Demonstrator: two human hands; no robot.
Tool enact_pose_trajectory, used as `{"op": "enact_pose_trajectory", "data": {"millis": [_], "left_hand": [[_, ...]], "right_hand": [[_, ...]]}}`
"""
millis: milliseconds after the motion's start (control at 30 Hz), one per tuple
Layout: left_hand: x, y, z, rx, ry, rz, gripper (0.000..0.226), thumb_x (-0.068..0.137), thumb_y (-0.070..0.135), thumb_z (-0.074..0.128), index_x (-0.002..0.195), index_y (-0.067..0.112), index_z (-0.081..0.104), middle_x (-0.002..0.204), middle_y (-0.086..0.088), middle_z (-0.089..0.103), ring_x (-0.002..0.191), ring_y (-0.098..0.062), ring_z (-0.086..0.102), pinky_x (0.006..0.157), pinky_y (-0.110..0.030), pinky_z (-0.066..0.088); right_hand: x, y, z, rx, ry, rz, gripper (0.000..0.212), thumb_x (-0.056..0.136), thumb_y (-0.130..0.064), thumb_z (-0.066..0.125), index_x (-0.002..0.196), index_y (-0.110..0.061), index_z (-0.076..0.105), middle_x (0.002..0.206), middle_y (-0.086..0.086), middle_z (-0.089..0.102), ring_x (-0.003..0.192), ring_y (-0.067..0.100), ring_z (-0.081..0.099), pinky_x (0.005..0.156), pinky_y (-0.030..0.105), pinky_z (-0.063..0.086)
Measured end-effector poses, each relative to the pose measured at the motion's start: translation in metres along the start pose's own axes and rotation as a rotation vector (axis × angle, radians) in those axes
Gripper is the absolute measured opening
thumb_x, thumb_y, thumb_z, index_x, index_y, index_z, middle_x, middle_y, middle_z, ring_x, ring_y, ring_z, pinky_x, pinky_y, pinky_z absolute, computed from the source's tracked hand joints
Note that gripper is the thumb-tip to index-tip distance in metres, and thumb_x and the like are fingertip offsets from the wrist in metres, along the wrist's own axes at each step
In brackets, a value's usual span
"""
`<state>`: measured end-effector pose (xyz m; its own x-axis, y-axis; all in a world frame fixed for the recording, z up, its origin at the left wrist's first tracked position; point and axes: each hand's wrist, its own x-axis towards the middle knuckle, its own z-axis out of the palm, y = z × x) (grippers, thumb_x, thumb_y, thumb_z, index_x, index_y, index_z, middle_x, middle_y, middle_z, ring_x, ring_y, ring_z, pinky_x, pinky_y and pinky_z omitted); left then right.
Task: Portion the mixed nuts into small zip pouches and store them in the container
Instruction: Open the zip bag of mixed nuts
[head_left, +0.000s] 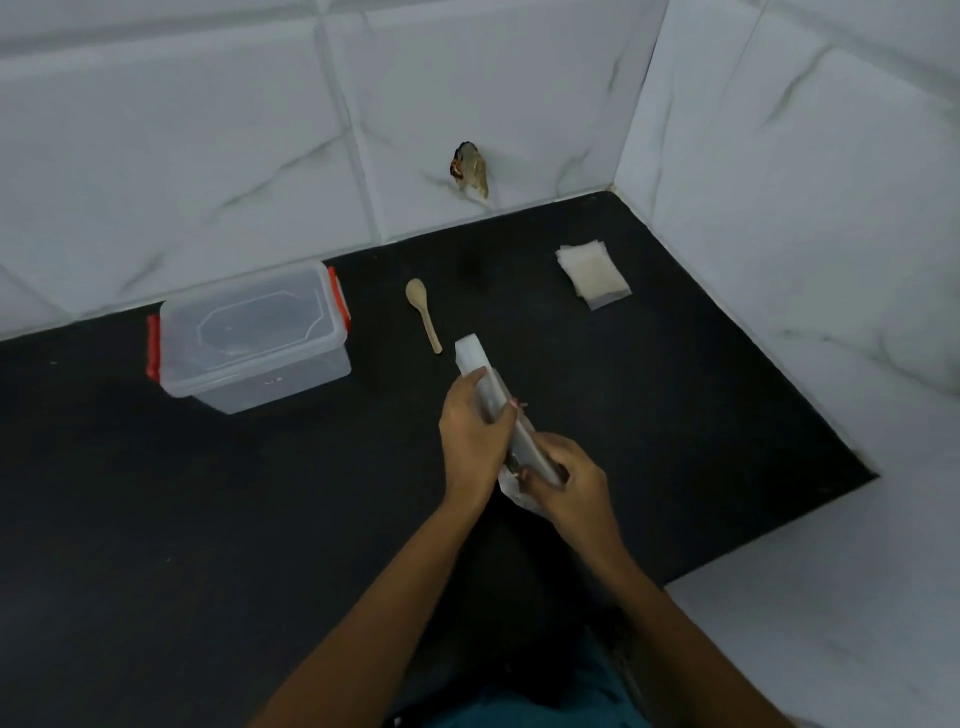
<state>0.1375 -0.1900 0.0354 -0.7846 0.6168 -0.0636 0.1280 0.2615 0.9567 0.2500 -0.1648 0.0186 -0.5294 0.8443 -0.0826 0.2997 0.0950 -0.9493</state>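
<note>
- The left hand (470, 431) curls its fingers round the upper half of a long white, partly see-through plastic bag (471, 356), with the thumb lying along the bag's near face.
- The right hand (569, 493) pinches the same bag at its lower end, with fingers and thumb closed on the crumpled edge.
- The bag is seen edge-on and held above the black matte countertop (208, 519). It tilts, with its top end pointing away toward the wall; what is inside cannot be made out.
- A small pale wooden spoon (423, 314) lies flat on the counter just beyond the bag's top end, bowl toward the wall.
- A clear rectangular plastic container (270, 387) with orange-red side clips stands to the left, well apart from the hands, with its lid on.
- A small stack of flat translucent zip pouches (592, 273) lies on the counter to the right, near the corner of the walls.
- White marble-patterned tiles (208, 156) line the wall behind and to the right; one tile has a ragged brownish hole (470, 169) just above the counter.
- A strip of teal cloth (519, 706) shows at the bottom edge between the forearms.
</note>
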Motion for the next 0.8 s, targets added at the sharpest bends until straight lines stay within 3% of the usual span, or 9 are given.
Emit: {"op": "enact_pose_trajectory", "data": {"millis": [233,367,533,567,667,800], "left_hand": [[-0.026,-0.022,-0.006,0.021,-0.001,-0.044,0.049,0.084,0.011,0.064,0.129,0.011,0.046,0.134,-0.006,0.045,0.122,-0.016,0.045,0.103,-0.036,0.041],[-0.030,-0.033,-0.011,0.037,-0.054,-0.034,0.045,0.089,0.014,0.059,0.131,0.011,0.044,0.140,-0.007,0.038,0.126,-0.014,0.041,0.099,-0.020,0.037],[-0.028,-0.037,-0.017,0.057,-0.124,-0.065,0.044,0.095,0.017,0.048,0.138,0.015,0.040,0.147,-0.005,0.029,0.131,-0.014,0.035,0.099,-0.020,0.035],[-0.028,-0.038,-0.018,0.060,-0.131,-0.068,0.044,0.095,0.016,0.048,0.138,0.015,0.040,0.147,-0.005,0.029,0.131,-0.013,0.034,0.098,-0.019,0.034],[-0.028,-0.039,-0.021,0.065,-0.143,-0.065,0.045,0.095,0.012,0.048,0.139,0.013,0.039,0.147,-0.006,0.028,0.130,-0.012,0.033,0.097,-0.016,0.032],[-0.031,-0.036,-0.023,0.115,-0.104,-0.073,0.039,0.094,0.016,0.050,0.133,0.013,0.045,0.146,-0.007,0.024,0.131,-0.015,0.029,0.100,-0.019,0.031]], "right_hand": [[-0.023,0.022,0.007,-0.043,-0.047,0.044,0.030,0.084,-0.001,0.062,0.113,-0.008,0.063,0.114,0.007,0.059,0.090,-0.002,0.058,0.070,0.004,0.044],[-0.026,0.028,0.010,-0.065,-0.065,0.044,0.028,0.084,-0.003,0.062,0.112,-0.007,0.063,0.113,0.008,0.058,0.089,-0.004,0.057,0.070,0.003,0.042],[-0.021,0.032,0.010,-0.155,-0.085,0.029,0.029,0.082,-0.004,0.063,0.111,-0.009,0.063,0.112,0.007,0.057,0.090,0.001,0.056,0.071,0.003,0.041],[-0.021,0.032,0.011,-0.193,-0.086,0.018,0.029,0.082,-0.005,0.064,0.111,-0.009,0.063,0.113,0.007,0.057,0.092,0.004,0.057,0.074,0.006,0.043],[-0.019,0.033,0.015,-0.354,-0.036,-0.057,0.028,0.077,-0.015,0.064,0.104,-0.010,0.068,0.117,0.011,0.058,0.106,0.026,0.056,0.086,0.037,0.048],[-0.018,0.021,0.015,-0.416,-0.025,-0.086,0.026,0.079,-0.011,0.065,0.105,-0.009,0.069,0.119,0.007,0.057,0.111,0.023,0.048,0.090,0.033,0.042]]}}
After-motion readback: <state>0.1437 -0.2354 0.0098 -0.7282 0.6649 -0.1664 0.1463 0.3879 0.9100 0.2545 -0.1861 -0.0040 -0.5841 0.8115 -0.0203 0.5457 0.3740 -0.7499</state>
